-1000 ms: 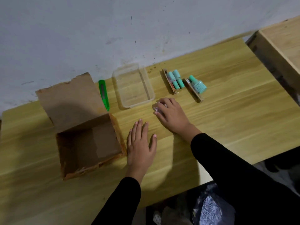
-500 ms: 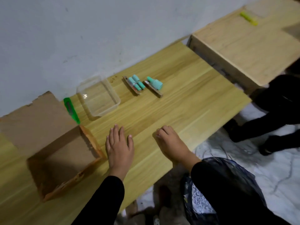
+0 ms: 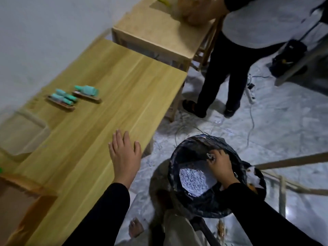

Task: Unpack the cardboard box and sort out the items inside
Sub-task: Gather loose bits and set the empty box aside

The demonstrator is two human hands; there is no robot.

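My left hand (image 3: 124, 153) lies flat and open on the wooden table (image 3: 110, 82), near its front edge. My right hand (image 3: 219, 166) hangs over a bin lined with a black bag (image 3: 191, 197) on the floor, fingers pinched on a small crumpled clear scrap (image 3: 210, 156). The open cardboard box (image 3: 23, 197) shows only partly at the lower left. Two packs of teal items (image 3: 62, 99) (image 3: 87, 92) lie on the table toward the wall. A clear plastic tray (image 3: 24, 132) sits at the left edge.
A second wooden table (image 3: 159, 32) stands beyond the first. Another person (image 3: 230, 59) in dark trousers stands beside it. Cables and a power strip (image 3: 251, 96) lie on the pale floor. Wooden rails (image 3: 292, 160) cross at the right.
The view has swung right and down. My right hand left the table with the small scrap and now hovers over the bin. My left hand stays flat on the table.
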